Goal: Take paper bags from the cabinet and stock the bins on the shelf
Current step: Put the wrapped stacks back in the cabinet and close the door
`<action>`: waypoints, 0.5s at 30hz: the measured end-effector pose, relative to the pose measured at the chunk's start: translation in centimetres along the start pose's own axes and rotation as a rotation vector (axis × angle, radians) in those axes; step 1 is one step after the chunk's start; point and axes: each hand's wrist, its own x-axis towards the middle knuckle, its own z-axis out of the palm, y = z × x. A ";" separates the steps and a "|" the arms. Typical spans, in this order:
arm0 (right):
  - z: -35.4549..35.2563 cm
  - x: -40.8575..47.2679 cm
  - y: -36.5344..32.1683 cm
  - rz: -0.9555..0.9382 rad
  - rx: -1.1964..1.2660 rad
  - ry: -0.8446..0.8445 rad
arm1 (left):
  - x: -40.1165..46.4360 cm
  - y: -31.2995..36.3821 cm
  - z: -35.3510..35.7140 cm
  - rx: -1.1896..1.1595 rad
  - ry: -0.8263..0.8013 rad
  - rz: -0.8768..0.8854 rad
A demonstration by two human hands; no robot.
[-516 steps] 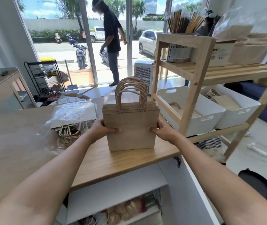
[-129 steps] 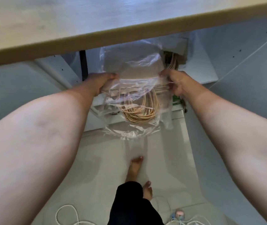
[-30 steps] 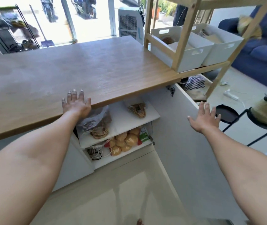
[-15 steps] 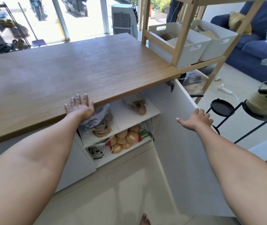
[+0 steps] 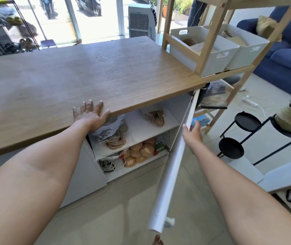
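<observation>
— Sunlit room, wooden tabletop (image 5: 91, 73) bare; what's the step?
— Swinging the cabinet door (image 5: 174, 151) shut, I judge. Right hand (image 5: 193, 130) lies against its far face, fingers (image 5: 185, 127) loosely curled at its edge, gripping nothing. Push evenly.
— Left hand (image 5: 90, 114)?
— Flat on the tabletop, fingers spread.
— Paper bags (image 5: 113, 136)?
— Brown, cord-handled, plastic-wrapped, on the cabinet's upper shelf; more in the white bins (image 5: 217, 55) beside the tabletop.

Brown paper bags (image 5: 113, 134) in clear plastic are lying on the open cabinet (image 5: 151, 127)'s upper shelf, rope handles facing out. Two white bins (image 5: 217, 56) are sitting side by side on the wooden shelf (image 5: 206, 55), holding more bags.
</observation>
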 end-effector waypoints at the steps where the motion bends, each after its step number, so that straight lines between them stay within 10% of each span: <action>1: 0.9 -0.1 0.1 0.089 0.115 -0.048 | 0.1 -0.2 0.0 0.009 -0.002 0.006; 7: 6.1 0.8 -1.3 0.348 0.454 -0.333 | 0.7 -0.5 0.6 -0.094 0.036 -0.015; 15: 10.6 2.8 -5.4 0.334 0.512 -0.289 | 1.5 0.0 0.9 -0.093 0.066 -0.076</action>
